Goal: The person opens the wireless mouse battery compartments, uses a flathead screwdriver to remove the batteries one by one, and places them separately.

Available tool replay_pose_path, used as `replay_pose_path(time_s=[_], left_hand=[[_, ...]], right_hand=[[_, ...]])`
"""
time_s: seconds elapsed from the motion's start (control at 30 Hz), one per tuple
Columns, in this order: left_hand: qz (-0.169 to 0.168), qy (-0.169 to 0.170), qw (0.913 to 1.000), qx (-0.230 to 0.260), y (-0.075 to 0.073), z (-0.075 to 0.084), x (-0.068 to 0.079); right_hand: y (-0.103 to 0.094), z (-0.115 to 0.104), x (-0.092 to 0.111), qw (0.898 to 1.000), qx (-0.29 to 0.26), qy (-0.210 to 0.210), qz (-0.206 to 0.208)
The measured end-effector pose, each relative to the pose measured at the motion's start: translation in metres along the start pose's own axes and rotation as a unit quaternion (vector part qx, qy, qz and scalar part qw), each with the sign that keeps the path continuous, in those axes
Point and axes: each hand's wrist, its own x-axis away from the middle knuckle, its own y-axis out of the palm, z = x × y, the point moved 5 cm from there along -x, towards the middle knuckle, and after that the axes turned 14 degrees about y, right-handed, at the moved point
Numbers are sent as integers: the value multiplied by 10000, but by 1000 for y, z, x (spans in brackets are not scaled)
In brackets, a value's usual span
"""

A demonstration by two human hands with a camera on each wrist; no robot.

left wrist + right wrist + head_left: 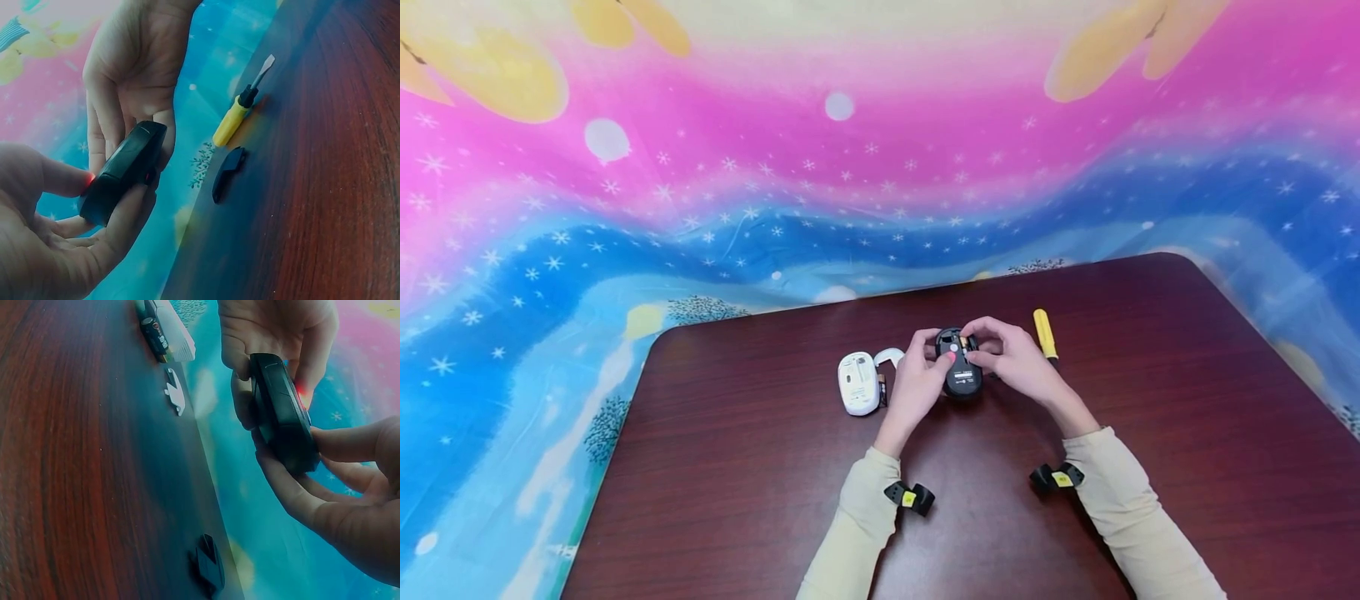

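A black computer mouse [962, 385] is held underside up above the table, its battery compartment uncovered and a battery [966, 342] showing inside. My left hand [917, 379] grips its left side; red light falls on the thumb [75, 180] over the underside. On the opposite side, my right hand [1011, 358] holds the mouse with thumb and fingers near the compartment. Both wrist views show the mouse edge-on, so the compartment is hidden there. A black battery cover [229, 174] lies on the table beyond the hands.
Left of the hands, a white mouse [857, 385] lies underside up, with a dark battery [882, 390] beside it and a white cover [889, 357] behind. A yellow-handled screwdriver [1045, 333] lies to the right. Patterned cloth [865, 192] hangs behind the table [737, 467].
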Motion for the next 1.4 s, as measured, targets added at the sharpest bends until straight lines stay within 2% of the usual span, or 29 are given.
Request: replay_pose_path(time_s=[0.4,0.7,0.87,1.13,1.4], left_hand=[[-34,66,9996,-287,0,1,1],[-62,64,9995,-303,1,1,0],[-42,85,9995,-292,-2,-2,-1],[45,35,9998,-201,-5,-2,-3],[45,5,9999,-145,-4,-3,-3]], right_hand=[[1,-2,4,9999,-31,131,-10],[0,0,3,9988,-409,227,-167],[1,-1,1,9975,-645,144,-243],[3,-2,-1,9995,-309,-60,-33],[-2,-4,0,9982,-148,-306,497]])
